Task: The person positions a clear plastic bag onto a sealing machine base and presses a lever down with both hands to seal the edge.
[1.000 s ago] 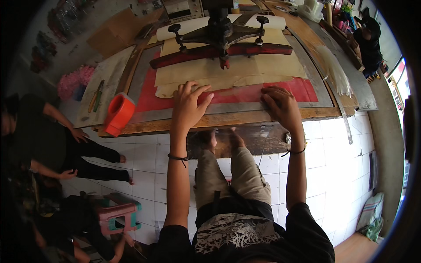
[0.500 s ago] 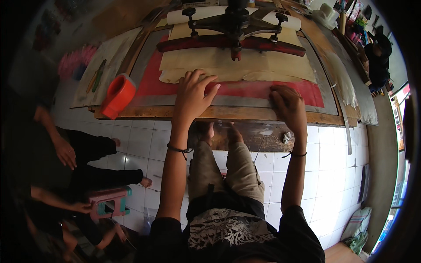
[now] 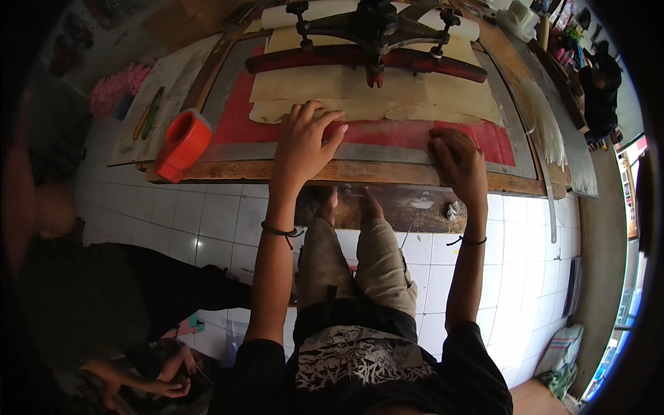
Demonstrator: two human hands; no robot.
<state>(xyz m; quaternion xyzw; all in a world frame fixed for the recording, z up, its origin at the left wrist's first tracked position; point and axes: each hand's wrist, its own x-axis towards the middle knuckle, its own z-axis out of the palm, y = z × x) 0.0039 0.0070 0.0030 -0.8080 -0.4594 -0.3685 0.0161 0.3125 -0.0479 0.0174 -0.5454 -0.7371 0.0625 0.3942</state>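
A red sheet lies flat on a grey board, with a pale yellowish sheet over much of it. My left hand rests above the near edges of both sheets, its fingers apart and holding nothing. Farther right, my right hand is at the near part of the red sheet. Its fingers are curled inward, and whatever they may pinch is hidden under them. Across the yellowish sheet runs a long dark-red bar with black screw knobs, carried by a dark metal frame.
An orange-red hollow plastic holder stands at the table's left edge, near green-handled tools. On the right hang white strands and a metal ruler. A person in dark clothes is close on my left. White rolls lie behind the bar.
The person on my left has moved nearer, covering most of the pink and green stool. Both my hands keep nearly the same places and poses. The view has shifted slightly.
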